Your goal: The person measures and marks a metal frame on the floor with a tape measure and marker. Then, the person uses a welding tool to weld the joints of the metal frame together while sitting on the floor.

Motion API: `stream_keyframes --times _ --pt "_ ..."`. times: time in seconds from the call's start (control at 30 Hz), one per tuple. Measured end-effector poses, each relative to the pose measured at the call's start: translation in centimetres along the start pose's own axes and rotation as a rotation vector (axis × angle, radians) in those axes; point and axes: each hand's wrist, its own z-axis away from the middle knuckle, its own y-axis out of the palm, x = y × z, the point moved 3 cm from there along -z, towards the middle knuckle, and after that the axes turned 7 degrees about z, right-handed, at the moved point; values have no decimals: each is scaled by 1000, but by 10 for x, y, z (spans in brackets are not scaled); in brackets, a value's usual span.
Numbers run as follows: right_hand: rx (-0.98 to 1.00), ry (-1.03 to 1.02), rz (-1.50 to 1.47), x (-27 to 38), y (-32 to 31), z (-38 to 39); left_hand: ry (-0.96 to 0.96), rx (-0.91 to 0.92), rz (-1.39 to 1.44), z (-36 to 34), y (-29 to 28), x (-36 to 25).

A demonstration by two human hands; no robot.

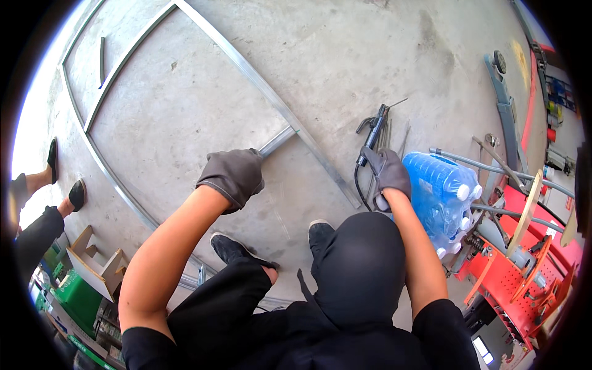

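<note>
My left hand (231,179), in a dark grey work glove, is closed around a short metal tube (279,142). The tube's far end meets a long metal bar (246,71) of a frame lying on the concrete floor. My right hand (390,171), gloved alike, is closed at the handle of a black welding electrode holder (374,131). A thin welding rod (399,102) sticks out from the holder's far end. A black cable (359,188) hangs from the handle. Several loose welding rods (386,137) lie beside it, partly covered by the glove.
Shrink-wrapped water bottles (435,191) stand right of my right hand. Beyond are a red perforated metal machine (499,277) and a grey-blue jack-like tool (505,108). Another person's feet (77,195) are at the left, above a wooden box (98,262) and a green container (77,293).
</note>
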Motion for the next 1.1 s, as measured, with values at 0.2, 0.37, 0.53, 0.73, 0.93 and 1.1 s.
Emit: stream_keyframes --times 0.2,0.37,0.53,0.73,0.93,1.1 --pt "-10 116 130 12 12 -71 -81 -122 -92 -34 3 -18" --pt "274 188 -766 -11 27 -55 -163 -132 -105 1 32 12" --pt "379 -67 -1162 -13 -26 6 -224 -150 103 89 26 64" --pt "506 -530 -735 60 -105 21 -577 -779 495 252 64 176" --pt "890 -707 -997 191 -86 124 -805 -1075 1173 343 197 168" --pt "879 -765 -508 248 -32 183 -996 -651 915 345 217 142"
